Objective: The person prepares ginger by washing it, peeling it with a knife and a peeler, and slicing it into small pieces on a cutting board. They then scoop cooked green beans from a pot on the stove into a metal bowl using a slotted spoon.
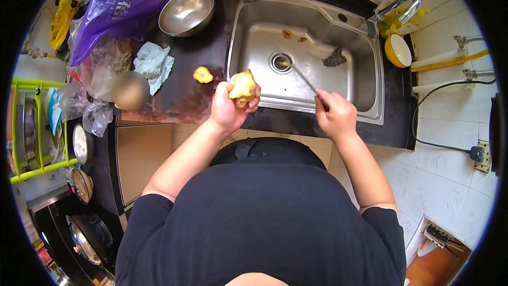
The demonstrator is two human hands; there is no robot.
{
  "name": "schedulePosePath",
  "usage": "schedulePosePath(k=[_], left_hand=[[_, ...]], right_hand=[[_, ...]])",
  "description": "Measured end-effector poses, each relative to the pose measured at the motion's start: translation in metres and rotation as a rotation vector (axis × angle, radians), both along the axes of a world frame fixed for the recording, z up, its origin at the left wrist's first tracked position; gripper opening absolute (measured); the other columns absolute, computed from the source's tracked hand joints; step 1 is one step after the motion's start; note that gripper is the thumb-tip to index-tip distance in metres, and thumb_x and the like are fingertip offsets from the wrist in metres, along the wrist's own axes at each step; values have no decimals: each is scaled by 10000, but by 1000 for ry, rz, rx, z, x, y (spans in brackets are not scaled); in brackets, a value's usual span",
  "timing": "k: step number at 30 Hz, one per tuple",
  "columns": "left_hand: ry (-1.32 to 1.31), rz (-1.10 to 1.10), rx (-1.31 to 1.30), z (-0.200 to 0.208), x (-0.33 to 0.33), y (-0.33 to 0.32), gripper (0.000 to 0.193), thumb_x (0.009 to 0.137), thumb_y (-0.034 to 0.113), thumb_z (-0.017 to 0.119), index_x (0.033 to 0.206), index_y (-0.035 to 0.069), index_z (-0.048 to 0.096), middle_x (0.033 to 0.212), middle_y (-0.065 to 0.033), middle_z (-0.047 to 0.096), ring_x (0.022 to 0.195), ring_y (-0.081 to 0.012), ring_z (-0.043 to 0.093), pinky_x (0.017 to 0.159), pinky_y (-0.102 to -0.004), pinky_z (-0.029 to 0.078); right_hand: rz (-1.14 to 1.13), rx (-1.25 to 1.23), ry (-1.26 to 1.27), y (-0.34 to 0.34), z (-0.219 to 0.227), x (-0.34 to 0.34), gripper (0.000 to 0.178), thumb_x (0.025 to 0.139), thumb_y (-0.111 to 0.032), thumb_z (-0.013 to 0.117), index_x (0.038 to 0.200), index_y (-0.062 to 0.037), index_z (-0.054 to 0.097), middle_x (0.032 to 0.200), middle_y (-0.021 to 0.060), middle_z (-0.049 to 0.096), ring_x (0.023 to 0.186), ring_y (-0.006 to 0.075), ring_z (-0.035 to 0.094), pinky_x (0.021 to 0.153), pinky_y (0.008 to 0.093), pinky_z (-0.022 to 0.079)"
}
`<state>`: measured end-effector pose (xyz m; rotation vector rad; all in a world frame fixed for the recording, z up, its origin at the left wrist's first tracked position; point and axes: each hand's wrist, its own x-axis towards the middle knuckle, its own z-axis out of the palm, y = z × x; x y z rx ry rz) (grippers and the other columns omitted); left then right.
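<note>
My left hand is closed round a knobby, pale yellow piece of ginger, partly peeled, above the sink's near left edge. My right hand grips the handle of a knife. Its narrow blade points away to the left, over the drain of the steel sink, apart from the ginger. On the dark counter left of my left hand lies a smaller yellow ginger piece. Brown peel scraps and a dark mesh-like clump lie in the sink basin.
A metal bowl, a light blue cloth, a purple bag and clear plastic bags crowd the left counter. The faucet and a yellow bowl stand right of the sink. A green rack is far left.
</note>
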<state>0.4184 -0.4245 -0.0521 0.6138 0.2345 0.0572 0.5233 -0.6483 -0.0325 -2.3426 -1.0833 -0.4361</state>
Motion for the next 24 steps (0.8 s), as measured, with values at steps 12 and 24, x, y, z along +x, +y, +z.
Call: schedulePosePath(k=[12,24], left_hand=[[83,-109,-317,-4,4,-4,386,879,386,347,1104,88,445,1009,-143,538,822,-202,529,693,-299,451],[173,65,-455,29,5,0,459,832,471,420,943,34,506,864,-117,499,848,-254,500,748,-356,434]], right_hand=[[351,-70,-112,-2,25,-11,387,514,-112,636,900,-101,616,592,28,441,505,205,484,460,339,393],[-170,32,668,-13,1,8,210,789,-256,580,817,-49,606,706,144,592,646,322,569,598,359,444]])
